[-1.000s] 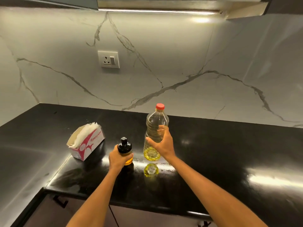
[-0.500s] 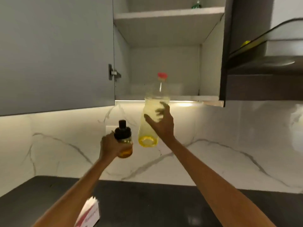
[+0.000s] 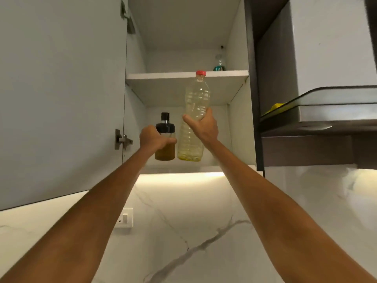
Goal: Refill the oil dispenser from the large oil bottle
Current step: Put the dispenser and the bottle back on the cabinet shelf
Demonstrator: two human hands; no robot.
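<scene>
My left hand (image 3: 153, 139) grips the oil dispenser (image 3: 165, 150), a small glass jar with a black pump top and amber oil in its lower part. My right hand (image 3: 202, 125) grips the large oil bottle (image 3: 192, 144) around its middle; it is clear plastic with a red cap and a little yellow oil at the bottom. Both are held upright, side by side, raised in front of the lower compartment of the open wall cabinet (image 3: 240, 127), just above its bottom edge.
The cabinet door (image 3: 61, 99) stands open to the left. A shelf (image 3: 163, 75) divides the cabinet, with a small bottle (image 3: 220, 63) on it at the back right. A range hood (image 3: 318, 111) juts out on the right. A wall socket (image 3: 124, 218) sits on the marble backsplash.
Both hands lifted the dispenser and the bottle off the black counter and raised them up to the open cabinet. The view tilted upward with them.
</scene>
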